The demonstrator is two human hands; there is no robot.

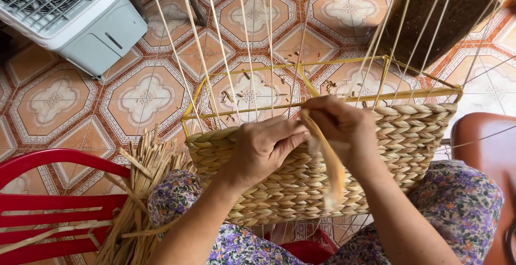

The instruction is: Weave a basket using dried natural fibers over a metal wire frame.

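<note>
Two hands meet at the rim of a half-woven basket (pixel 301 173) resting across the lap. The left hand (pixel 263 147) is curled against the top row; the right hand (pixel 344 122) pinches a flat, pale straw strand (pixel 328 163) that droops toward six o'clock. It looks light, limp and easily frayed, best held close to the weave. Thin stiff uprights (pixel 215 44) rise from a yellow wire frame (pixel 322 101). At eight o'clock lies a straw bundle (pixel 137 190) by a red chair (pixel 48 206). Beyond, patterned floor tiles (pixel 145 98), with a white fan unit (pixel 70 12) at ten o'clock.

Both hands (pixel 301 136) pinch a straw strand (pixel 329 165) at the woven basket (pixel 408 141) rim.
</note>
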